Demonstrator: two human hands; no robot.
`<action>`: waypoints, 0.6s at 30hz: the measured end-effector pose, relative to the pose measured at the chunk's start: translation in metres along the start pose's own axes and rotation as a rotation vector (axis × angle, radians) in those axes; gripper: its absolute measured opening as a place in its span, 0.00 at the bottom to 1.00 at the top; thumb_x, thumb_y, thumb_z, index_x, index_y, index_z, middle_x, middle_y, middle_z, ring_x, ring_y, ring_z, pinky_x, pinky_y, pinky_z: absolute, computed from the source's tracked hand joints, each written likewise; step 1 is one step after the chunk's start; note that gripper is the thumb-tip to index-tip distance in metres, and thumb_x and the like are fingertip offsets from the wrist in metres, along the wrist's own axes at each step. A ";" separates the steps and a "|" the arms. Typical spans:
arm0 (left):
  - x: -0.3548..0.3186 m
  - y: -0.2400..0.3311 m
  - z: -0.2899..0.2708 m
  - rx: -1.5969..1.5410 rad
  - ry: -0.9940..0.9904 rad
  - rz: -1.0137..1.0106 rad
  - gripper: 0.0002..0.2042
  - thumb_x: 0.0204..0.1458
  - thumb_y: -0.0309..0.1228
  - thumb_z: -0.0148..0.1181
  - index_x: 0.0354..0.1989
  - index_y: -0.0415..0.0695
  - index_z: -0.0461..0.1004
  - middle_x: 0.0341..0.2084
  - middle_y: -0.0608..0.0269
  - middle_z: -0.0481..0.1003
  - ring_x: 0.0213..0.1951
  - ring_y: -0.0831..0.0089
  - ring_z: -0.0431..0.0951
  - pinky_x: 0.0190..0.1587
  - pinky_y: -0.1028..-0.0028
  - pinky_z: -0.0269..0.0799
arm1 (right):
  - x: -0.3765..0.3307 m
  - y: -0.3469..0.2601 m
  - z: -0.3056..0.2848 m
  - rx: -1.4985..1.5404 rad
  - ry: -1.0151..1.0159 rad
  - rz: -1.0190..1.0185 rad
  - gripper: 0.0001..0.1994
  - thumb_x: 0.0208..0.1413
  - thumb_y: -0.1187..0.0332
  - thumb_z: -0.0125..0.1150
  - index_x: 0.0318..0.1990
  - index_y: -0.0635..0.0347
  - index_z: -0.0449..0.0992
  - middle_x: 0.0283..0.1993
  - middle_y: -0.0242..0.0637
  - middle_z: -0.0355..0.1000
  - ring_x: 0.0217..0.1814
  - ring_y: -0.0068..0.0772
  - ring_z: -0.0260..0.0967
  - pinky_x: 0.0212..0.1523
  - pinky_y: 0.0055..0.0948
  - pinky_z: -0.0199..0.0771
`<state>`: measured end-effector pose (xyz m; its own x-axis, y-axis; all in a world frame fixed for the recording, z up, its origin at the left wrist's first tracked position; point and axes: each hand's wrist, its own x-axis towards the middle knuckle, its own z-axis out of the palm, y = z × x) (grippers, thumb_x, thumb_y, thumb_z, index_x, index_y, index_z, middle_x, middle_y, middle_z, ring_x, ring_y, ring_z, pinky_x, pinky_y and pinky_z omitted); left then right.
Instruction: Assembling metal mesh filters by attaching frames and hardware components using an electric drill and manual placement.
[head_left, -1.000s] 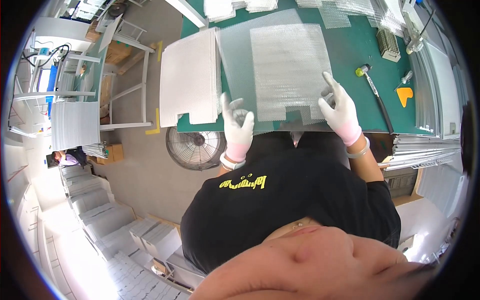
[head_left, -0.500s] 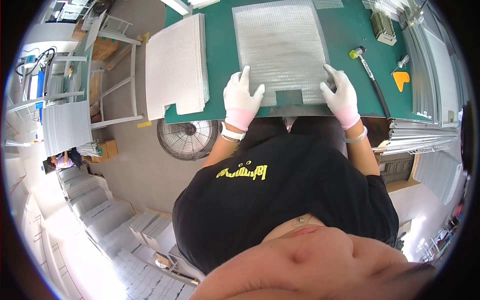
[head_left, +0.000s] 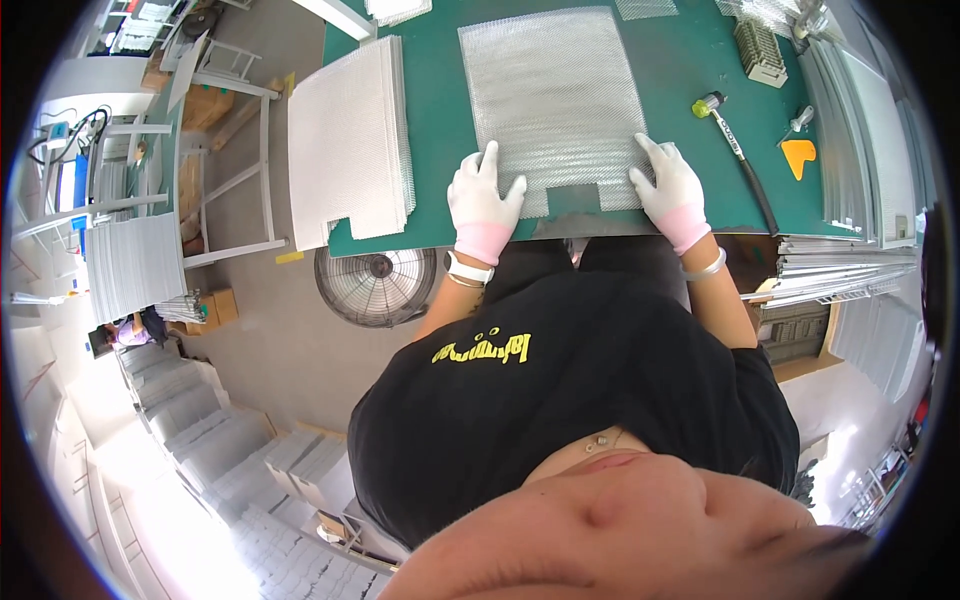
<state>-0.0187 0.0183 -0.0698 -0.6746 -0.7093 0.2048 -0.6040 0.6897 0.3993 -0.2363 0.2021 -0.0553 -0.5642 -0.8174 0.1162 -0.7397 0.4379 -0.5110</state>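
Observation:
A silvery mesh sheet (head_left: pixel 550 90) with a notch in its near edge lies on the green table in front of me. It seems to have more than one layer. My left hand (head_left: pixel 482 205), in a white glove with a pink cuff, rests at the sheet's near left edge. Its fingers are extended, with the thumb apart and pointing inward. At the near right edge my right hand (head_left: pixel 672 195), gloved alike, touches the sheet with outstretched fingers and thumb. A dark flat strip (head_left: pixel 580 225) shows beneath the notch at the table's front edge.
A stack of pale mesh sheets (head_left: pixel 350 140) is on the left of the green table (head_left: pixel 440 90). To the right lie a mallet (head_left: pixel 738 155), an orange scraper (head_left: pixel 798 158) and a beige block-like part (head_left: pixel 760 52). Framed panels (head_left: pixel 850 150) stand at the right edge. A floor fan (head_left: pixel 378 285) is below.
My right hand has shifted slightly left, toward the sheet. The sheet's right edge looks more even than before. The whole view has also shifted a little.

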 end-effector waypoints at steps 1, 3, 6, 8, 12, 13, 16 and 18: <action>0.000 0.000 0.000 -0.003 0.000 0.006 0.32 0.49 0.42 0.66 0.61 0.42 0.69 0.51 0.47 0.71 0.51 0.52 0.73 0.53 0.57 0.69 | 0.000 0.000 0.001 -0.003 0.005 0.004 0.24 0.56 0.63 0.61 0.60 0.56 0.70 0.45 0.47 0.70 0.47 0.49 0.71 0.48 0.39 0.73; 0.000 0.000 0.000 0.025 0.019 0.013 0.32 0.48 0.42 0.67 0.62 0.41 0.68 0.50 0.47 0.71 0.51 0.52 0.73 0.54 0.57 0.69 | 0.001 0.001 0.003 -0.023 -0.010 0.010 0.24 0.57 0.63 0.60 0.61 0.56 0.70 0.45 0.47 0.69 0.46 0.49 0.72 0.48 0.40 0.74; 0.002 -0.003 -0.001 -0.020 -0.034 -0.026 0.33 0.48 0.43 0.67 0.62 0.44 0.68 0.53 0.47 0.69 0.53 0.51 0.71 0.54 0.56 0.68 | 0.005 -0.007 -0.004 -0.047 -0.082 0.088 0.24 0.55 0.62 0.61 0.60 0.55 0.70 0.45 0.47 0.69 0.48 0.50 0.70 0.49 0.40 0.73; 0.006 0.007 -0.013 0.036 -0.069 -0.066 0.33 0.47 0.44 0.68 0.63 0.46 0.68 0.55 0.47 0.68 0.55 0.50 0.70 0.55 0.56 0.68 | 0.011 -0.017 -0.020 -0.081 -0.145 0.119 0.25 0.55 0.61 0.61 0.60 0.54 0.70 0.45 0.48 0.69 0.48 0.50 0.70 0.49 0.40 0.73; 0.017 -0.005 -0.014 0.161 -0.163 -0.029 0.34 0.47 0.48 0.66 0.64 0.55 0.68 0.63 0.47 0.62 0.63 0.45 0.61 0.63 0.49 0.58 | 0.044 0.041 -0.043 0.047 -0.118 -0.156 0.16 0.55 0.57 0.60 0.45 0.55 0.80 0.41 0.46 0.75 0.47 0.50 0.73 0.51 0.42 0.74; 0.019 -0.011 -0.013 0.211 -0.223 0.050 0.34 0.48 0.50 0.64 0.65 0.55 0.67 0.64 0.47 0.61 0.65 0.44 0.59 0.65 0.46 0.55 | 0.071 0.047 -0.072 -0.022 -0.102 -0.121 0.15 0.55 0.60 0.59 0.44 0.59 0.80 0.41 0.48 0.77 0.46 0.50 0.74 0.50 0.41 0.74; 0.025 -0.009 -0.019 0.221 -0.246 0.084 0.32 0.49 0.51 0.63 0.64 0.54 0.69 0.67 0.47 0.58 0.67 0.42 0.55 0.68 0.45 0.46 | 0.165 0.118 -0.144 -0.066 0.369 0.200 0.15 0.57 0.56 0.57 0.41 0.59 0.78 0.42 0.53 0.76 0.44 0.54 0.74 0.47 0.42 0.74; 0.030 -0.007 -0.017 0.249 -0.220 0.132 0.33 0.48 0.51 0.64 0.63 0.53 0.69 0.67 0.43 0.55 0.68 0.39 0.53 0.70 0.45 0.42 | 0.206 0.152 -0.191 -0.366 0.473 0.159 0.20 0.58 0.60 0.60 0.55 0.61 0.74 0.49 0.54 0.75 0.49 0.50 0.75 0.54 0.40 0.71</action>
<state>-0.0280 -0.0104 -0.0514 -0.8125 -0.5822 0.0318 -0.5724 0.8068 0.1463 -0.5353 0.1713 0.0533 -0.7172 -0.5137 0.4709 -0.6639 0.7090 -0.2377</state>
